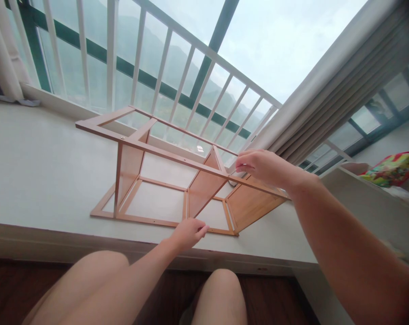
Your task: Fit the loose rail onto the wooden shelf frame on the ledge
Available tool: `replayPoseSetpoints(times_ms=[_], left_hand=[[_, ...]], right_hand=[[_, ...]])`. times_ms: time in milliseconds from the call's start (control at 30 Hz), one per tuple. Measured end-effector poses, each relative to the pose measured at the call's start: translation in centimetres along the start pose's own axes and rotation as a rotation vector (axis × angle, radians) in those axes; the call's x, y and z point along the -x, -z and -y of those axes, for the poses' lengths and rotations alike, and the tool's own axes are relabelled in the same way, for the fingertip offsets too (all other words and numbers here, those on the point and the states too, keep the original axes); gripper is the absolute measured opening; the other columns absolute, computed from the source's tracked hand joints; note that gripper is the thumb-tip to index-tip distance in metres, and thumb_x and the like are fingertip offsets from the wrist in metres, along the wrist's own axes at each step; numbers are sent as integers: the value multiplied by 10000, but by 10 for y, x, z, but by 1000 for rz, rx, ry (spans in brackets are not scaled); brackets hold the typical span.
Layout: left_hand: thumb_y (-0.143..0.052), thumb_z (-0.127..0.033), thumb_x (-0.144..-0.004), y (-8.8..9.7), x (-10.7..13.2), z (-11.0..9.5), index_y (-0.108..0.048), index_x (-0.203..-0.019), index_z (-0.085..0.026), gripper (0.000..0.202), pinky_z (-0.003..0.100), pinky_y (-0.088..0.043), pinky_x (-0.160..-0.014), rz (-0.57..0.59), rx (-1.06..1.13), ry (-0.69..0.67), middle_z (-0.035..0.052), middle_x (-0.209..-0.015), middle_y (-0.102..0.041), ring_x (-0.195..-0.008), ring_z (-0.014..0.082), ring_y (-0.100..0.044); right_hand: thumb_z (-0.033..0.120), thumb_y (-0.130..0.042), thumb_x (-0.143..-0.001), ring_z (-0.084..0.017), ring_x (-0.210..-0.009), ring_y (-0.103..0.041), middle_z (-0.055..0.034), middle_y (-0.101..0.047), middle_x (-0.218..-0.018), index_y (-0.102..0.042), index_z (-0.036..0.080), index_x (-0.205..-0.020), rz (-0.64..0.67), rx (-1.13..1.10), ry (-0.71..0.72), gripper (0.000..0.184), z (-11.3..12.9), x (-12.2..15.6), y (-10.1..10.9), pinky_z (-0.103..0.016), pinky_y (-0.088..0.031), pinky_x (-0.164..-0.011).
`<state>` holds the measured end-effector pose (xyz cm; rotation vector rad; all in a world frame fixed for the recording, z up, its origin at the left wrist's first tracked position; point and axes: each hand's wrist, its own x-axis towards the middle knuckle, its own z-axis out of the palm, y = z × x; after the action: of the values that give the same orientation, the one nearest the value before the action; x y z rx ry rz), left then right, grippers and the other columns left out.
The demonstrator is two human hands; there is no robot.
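Observation:
A light wooden shelf frame (150,149) lies on its side on a white window ledge (38,171), with upright panels between two ladder-like side frames. My left hand (188,233) rests at the frame's near bottom rail, fingers curled against the wood. My right hand (263,167) is raised at the upper rail on the right, fingertips pinched together on something small; what it is stays hidden by the fingers.
White window bars (163,63) and glass stand behind the frame. A grey curtain (340,85) hangs at the right. A colourful bag (394,168) lies on a white surface at far right. My bare knees (221,293) are below the ledge edge.

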<state>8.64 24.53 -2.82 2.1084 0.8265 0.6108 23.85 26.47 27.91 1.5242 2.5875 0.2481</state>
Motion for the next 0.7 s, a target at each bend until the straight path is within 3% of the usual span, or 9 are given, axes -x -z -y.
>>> replayPoseSetpoints(times_ms=[133, 700], left_hand=[[-367, -450, -952, -2, -1, 0, -614, -648, -175, 479, 240, -302, -600, 4, 3, -11, 22, -661, -633, -651, 141, -539], [-372, -470, -950, -5, -3, 5, -627, -653, -177, 489, 245, -315, -621, 6, 3, -12, 27, -657, -638, -656, 146, -545]], right_hand=[[215, -493, -894, -181, -822, -566, -50, -673, -816, -659, 205, -724, -29, 47, 98, 238, 0, 0, 0, -288, -376, -763], [205, -469, -913, -178, -849, -561, -53, -682, -888, -656, 214, -760, 4, 23, 232, 242, -5, -7, 3, -292, -378, -791]])
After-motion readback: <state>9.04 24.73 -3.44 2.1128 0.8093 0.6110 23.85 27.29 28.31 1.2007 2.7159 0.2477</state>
